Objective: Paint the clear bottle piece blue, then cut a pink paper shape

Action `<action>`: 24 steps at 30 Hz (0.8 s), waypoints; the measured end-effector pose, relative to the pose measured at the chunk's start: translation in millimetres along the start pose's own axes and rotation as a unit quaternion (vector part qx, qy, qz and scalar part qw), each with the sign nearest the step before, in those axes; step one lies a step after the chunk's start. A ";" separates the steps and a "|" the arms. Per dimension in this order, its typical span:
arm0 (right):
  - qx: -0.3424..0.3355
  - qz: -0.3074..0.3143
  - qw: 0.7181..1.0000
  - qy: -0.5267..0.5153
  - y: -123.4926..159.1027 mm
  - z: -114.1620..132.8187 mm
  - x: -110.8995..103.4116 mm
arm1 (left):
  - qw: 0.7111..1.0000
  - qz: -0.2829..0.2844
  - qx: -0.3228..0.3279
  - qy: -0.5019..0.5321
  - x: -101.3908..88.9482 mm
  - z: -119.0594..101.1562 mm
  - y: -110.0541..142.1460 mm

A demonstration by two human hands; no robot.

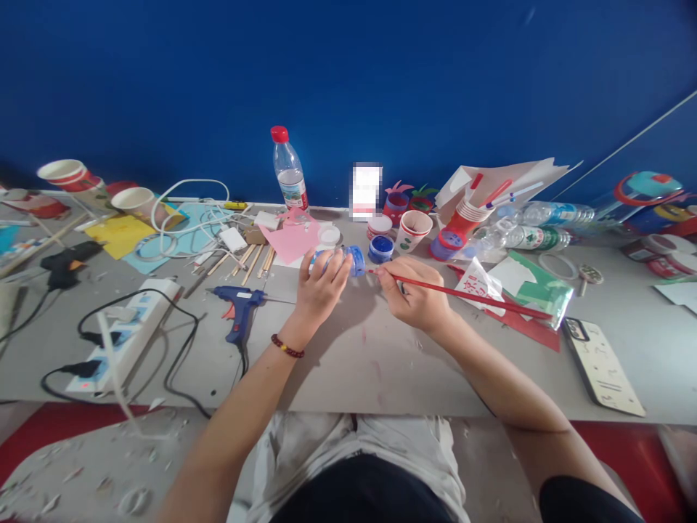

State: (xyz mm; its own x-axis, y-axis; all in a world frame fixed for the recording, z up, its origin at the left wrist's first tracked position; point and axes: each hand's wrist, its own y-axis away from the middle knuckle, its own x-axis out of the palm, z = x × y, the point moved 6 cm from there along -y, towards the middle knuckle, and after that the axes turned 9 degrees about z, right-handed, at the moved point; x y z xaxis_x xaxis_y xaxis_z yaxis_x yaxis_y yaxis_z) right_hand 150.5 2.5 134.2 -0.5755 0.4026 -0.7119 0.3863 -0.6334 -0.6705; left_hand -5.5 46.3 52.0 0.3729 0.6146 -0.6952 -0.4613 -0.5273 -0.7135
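My left hand [325, 282] is wrapped over a small clear plastic bottle piece with blue paint on it [356, 261], held on its side above the table. Between the fingers of my right hand [412, 290] is a long red-handled paintbrush [473, 294]. The brush tip points left, close to the bottle piece's right end; whether it touches I cannot tell. Just behind the gap between my hands stands an open jar of blue paint [380, 249]. A paper cup [414, 231] is upright to the right of that jar.
On the left lie a blue glue gun [243, 312], a power strip [128, 338], wooden sticks [251, 263] and white cables [179, 240]. A red-capped bottle [290, 174] stands at the back. To the right are plastic bottles [536, 237], a green sheet [536, 287] and a phone [603, 367].
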 end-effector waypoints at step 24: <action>0.014 -0.012 1.000 -0.021 -5.5 -1.8 -11.8 | 0.999 -0.009 0.042 -0.029 -2.4 -8.2 -1.7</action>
State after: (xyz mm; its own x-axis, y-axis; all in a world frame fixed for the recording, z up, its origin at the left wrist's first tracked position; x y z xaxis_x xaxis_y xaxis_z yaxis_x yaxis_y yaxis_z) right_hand 156.4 2.4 145.9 -0.6143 0.3902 -0.6858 0.3525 -0.6419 -0.6810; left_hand 1.0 40.8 54.2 0.3353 0.6571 -0.6751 -0.5222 -0.4668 -0.7137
